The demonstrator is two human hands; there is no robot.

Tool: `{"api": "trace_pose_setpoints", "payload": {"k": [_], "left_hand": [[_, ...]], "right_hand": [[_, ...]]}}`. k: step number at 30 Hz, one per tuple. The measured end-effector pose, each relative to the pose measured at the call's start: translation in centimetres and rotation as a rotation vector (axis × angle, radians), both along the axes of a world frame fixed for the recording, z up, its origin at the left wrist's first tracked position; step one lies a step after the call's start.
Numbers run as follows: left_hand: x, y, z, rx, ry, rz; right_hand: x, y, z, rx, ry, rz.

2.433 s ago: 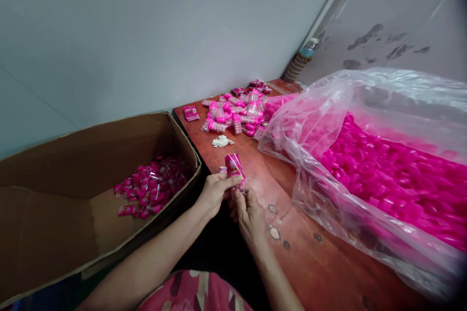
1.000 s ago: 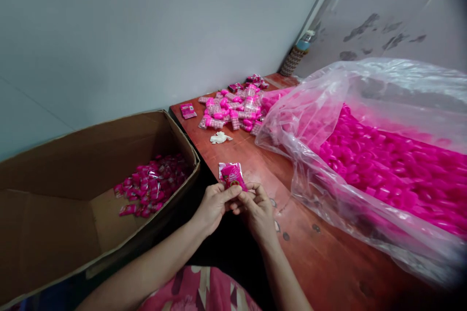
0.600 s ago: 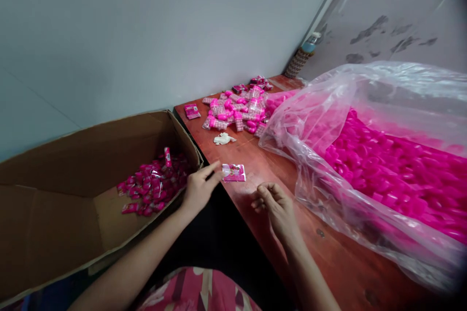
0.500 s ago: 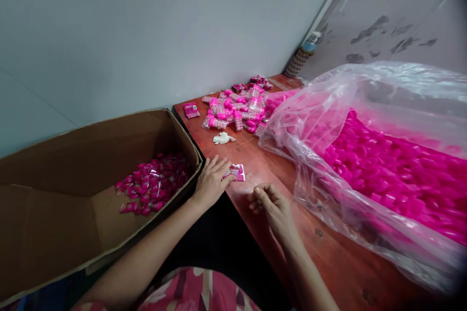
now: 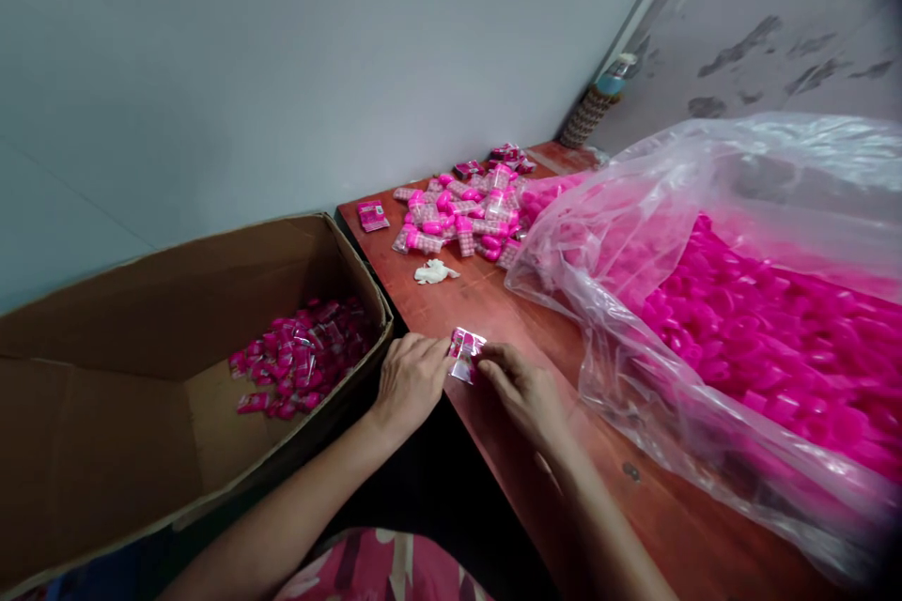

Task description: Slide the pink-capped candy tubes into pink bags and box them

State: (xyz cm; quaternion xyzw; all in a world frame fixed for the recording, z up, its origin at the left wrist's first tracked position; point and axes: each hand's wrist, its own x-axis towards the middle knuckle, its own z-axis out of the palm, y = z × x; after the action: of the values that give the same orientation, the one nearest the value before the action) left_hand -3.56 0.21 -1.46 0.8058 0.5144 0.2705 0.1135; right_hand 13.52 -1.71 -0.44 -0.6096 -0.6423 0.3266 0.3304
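A small pink printed plastic label point(image 5: 465, 355), shiny on one side, is held between my two hands over the near edge of the table. My left hand point(image 5: 414, 377) pinches its left edge, with the other fingers folded. At the label's right edge, the thumb and fingertips of my right hand point(image 5: 521, 387) are closed on it. Beyond the hands, a crumpled white scrap point(image 5: 435, 272) lies on the red table point(image 5: 429, 305). Behind it is a heap of small clear bottles with pink caps point(image 5: 458, 216), filled with pale beads.
To the left, a cardboard box point(image 5: 105, 300) holds a pile of pink wrapped bottles point(image 5: 306, 352). A clear plastic bag point(image 5: 598, 338) of loose pink caps point(image 5: 768, 347) covers the table's right side. A pink stack of labels point(image 5: 372, 216) lies near the wall, and a bottle point(image 5: 598, 103) stands in the corner.
My right hand has moved left and taken hold of the label. The label has lifted off the table and turned, and my left hand has closed from lying flat. The view has shifted slightly.
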Motion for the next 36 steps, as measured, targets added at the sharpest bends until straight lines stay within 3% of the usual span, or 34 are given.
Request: {"api": "trace_pose_setpoints", "payload": {"k": [4,7,10,14,17,19,22,27,32,36], "left_hand": [[-0.1,5.4,-0.7,0.127,0.015,0.124],[0.1,10.1,-1.6,0.105,0.101,0.252],[0.3,12.1,-2.0,0.091,0.114,0.244],[-0.1,9.4,-1.1,0.150,-0.034,0.138],[-0.3,5.5,-0.6,0.119,-0.151,-0.175],[-0.2,3.4,-0.9,0.044,-0.151,-0.309],[0.3,2.0,-2.0,-0.016,-0.126,-0.279],[1.0,2.2,-3.1,0.002,-0.172,-0.191],[1.2,1.5,-3.2,0.005,-0.336,-0.151],[1.2,0.3,-2.1,-0.017,-0.512,-0.188]], "right_hand": [[0.1,-0.4,-0.1,-0.041,0.106,-0.062],[-0.2,-0.6,-0.6,-0.045,0.137,-0.087],[-0.2,-0.7,-1.1,-0.040,0.165,-0.100],[0.2,-0.7,-1.6,-0.037,0.212,-0.110],[0.4,-0.7,-1.8,-0.058,0.248,-0.095],[0.4,-0.6,-1.9,-0.057,0.263,-0.083],[0.2,-0.7,-1.8,-0.052,0.276,-0.082],[0.0,-1.1,-1.4,-0.084,0.333,-0.100],[-1.1,-0.9,-1.7,-0.079,0.472,-0.242],[-2.2,-0.2,-1.4,-0.061,0.671,-0.288]]}}
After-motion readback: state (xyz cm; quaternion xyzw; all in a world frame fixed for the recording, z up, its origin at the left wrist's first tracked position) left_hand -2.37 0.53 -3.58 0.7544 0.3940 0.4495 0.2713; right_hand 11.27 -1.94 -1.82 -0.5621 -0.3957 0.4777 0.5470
